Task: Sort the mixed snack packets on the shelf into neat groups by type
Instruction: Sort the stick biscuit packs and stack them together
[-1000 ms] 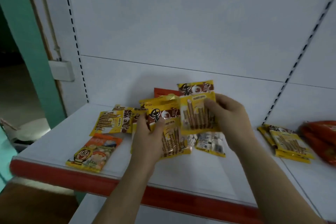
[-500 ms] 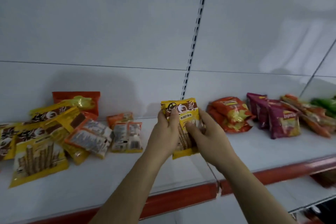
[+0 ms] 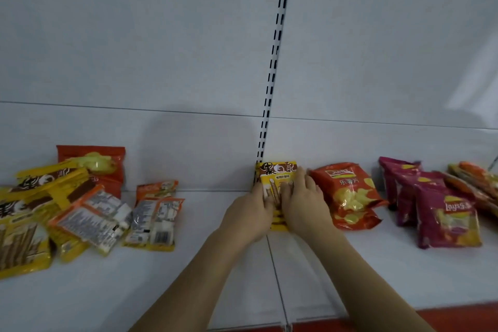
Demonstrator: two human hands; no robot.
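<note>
A yellow wafer-stick packet (image 3: 277,174) lies on the white shelf (image 3: 188,277) at the seam between two shelf boards, its top near the back wall. My left hand (image 3: 249,213) grips its left edge and my right hand (image 3: 303,203) presses on its right side; both cover most of its lower half. Whether more packets lie under it is hidden. A mixed pile of yellow wafer-stick packets (image 3: 24,237) and orange packets (image 3: 94,215) sits at the far left. An orange packet (image 3: 152,224) lies beside that pile.
Right of my hands lie red chip bags (image 3: 350,194), then purple chip bags (image 3: 442,213), then orange-red bags (image 3: 477,183) at the far right. A red bag (image 3: 94,164) leans on the back wall at the left. The shelf's red front edge (image 3: 458,318) runs below.
Both hands carried the yellow packet from the left pile to the right, then lowered it from mid-air onto the shelf beside the red chip bags. The view swung right with them.
</note>
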